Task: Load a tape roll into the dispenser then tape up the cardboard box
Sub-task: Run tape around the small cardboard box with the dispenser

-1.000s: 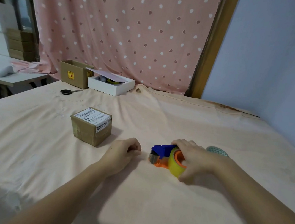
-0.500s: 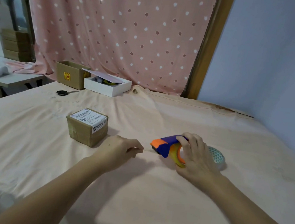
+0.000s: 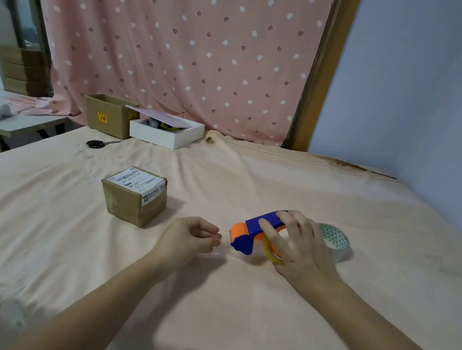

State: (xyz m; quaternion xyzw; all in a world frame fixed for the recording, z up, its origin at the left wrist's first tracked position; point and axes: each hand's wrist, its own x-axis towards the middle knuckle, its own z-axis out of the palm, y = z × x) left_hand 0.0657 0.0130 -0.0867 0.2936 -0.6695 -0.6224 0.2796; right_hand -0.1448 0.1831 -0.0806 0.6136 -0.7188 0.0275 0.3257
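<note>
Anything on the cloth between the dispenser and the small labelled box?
Only the left hand, loosely curled and empty, resting between the dispenser held by the right hand and the cardboard box. Otherwise the cloth there is bare.

blue-and-orange dispenser, yellowish tape roll, brown cardboard box, pink white-dotted curtain
</note>
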